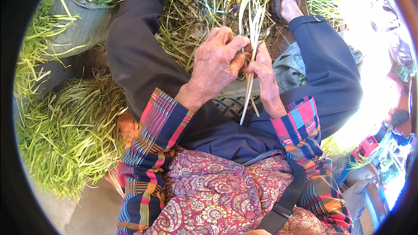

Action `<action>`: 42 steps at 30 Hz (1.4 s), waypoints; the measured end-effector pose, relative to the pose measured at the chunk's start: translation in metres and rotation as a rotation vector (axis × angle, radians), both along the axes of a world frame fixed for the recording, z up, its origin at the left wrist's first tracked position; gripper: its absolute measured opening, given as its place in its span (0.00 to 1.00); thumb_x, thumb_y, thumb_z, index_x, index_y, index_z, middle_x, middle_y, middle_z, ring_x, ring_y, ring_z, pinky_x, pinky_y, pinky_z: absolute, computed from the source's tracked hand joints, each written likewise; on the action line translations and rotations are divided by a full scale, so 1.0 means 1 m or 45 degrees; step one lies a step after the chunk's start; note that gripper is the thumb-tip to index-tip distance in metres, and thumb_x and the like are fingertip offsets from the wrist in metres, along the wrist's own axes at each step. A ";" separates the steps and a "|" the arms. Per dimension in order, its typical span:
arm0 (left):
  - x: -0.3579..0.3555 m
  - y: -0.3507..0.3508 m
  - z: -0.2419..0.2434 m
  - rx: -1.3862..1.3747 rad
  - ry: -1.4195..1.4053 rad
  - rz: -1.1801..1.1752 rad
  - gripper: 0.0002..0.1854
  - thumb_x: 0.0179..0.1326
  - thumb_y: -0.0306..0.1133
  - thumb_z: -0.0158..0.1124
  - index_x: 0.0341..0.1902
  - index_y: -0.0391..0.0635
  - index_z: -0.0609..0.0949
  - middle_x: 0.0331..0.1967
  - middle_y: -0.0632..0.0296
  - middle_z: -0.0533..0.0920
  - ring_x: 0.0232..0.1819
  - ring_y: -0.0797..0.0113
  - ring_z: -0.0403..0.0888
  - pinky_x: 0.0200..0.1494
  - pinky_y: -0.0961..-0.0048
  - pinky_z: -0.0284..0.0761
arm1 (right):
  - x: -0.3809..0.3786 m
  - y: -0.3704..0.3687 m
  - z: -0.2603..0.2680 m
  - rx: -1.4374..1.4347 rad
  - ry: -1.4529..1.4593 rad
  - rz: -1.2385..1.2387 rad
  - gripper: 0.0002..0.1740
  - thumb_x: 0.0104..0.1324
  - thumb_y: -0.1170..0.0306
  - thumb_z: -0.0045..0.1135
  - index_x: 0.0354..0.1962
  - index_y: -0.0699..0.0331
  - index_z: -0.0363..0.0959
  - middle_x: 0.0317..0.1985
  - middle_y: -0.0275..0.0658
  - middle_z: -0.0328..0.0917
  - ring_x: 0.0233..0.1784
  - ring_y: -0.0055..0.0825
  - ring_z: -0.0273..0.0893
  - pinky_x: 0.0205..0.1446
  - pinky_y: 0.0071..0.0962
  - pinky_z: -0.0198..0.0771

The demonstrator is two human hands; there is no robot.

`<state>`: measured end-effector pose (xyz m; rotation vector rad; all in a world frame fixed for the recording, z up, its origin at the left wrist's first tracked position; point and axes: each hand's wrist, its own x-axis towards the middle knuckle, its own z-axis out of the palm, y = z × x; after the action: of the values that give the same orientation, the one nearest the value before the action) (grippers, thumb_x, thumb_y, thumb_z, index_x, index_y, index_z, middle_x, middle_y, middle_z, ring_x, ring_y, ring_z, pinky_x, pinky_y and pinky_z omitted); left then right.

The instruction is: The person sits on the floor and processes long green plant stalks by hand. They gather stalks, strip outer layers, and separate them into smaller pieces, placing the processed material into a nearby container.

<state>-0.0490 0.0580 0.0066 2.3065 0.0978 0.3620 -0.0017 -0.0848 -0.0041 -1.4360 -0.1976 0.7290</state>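
Observation:
A small bunch of long, pale plant stalks stands between my hands above my lap. Its lower ends point toward my body, and its yellowish-white leaves spread away between my feet. My right hand grips the bunch, with the thumb pressed across the stalks. From the other side, my left hand pinches at the same bunch, its bent fingertips close to the right thumb. Exactly what lies between the left fingertips is partly hidden.
Loose leaves and straw-like trimmings cover the ground between my legs. At left lie a big heap of green leafy stalks and a grey sack holding more greens. A crumpled grey sheet lies by my right leg. Glare washes out the right; a red plastic object shows there.

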 end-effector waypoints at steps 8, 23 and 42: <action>0.005 -0.013 -0.005 0.161 -0.244 0.103 0.10 0.41 0.27 0.69 0.29 0.48 0.77 0.30 0.62 0.70 0.35 0.59 0.71 0.29 0.66 0.70 | -0.001 -0.003 -0.005 -0.022 -0.322 0.082 0.12 0.59 0.67 0.45 0.23 0.68 0.65 0.34 0.44 0.58 0.38 0.35 0.62 0.42 0.29 0.59; -0.016 -0.008 -0.007 -0.503 0.100 0.166 0.07 0.53 0.15 0.63 0.35 0.37 0.79 0.38 0.58 0.81 0.41 0.66 0.78 0.41 0.73 0.74 | 0.011 -0.002 -0.004 0.007 0.468 -0.006 0.15 0.59 0.65 0.48 0.42 0.62 0.66 0.33 0.28 0.65 0.31 0.13 0.61 0.33 0.13 0.55; -0.018 -0.007 0.003 -0.031 -0.254 -0.322 0.09 0.43 0.20 0.61 0.30 0.42 0.75 0.32 0.60 0.75 0.36 0.58 0.73 0.37 0.66 0.73 | 0.042 0.004 -0.028 0.063 -0.132 -0.154 0.08 0.68 0.64 0.47 0.35 0.60 0.64 0.24 0.26 0.63 0.24 0.12 0.59 0.23 0.13 0.51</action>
<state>-0.0675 0.0515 0.0099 2.2120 -0.2851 0.4541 0.0401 -0.0807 -0.0323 -1.4262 -0.2053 0.5480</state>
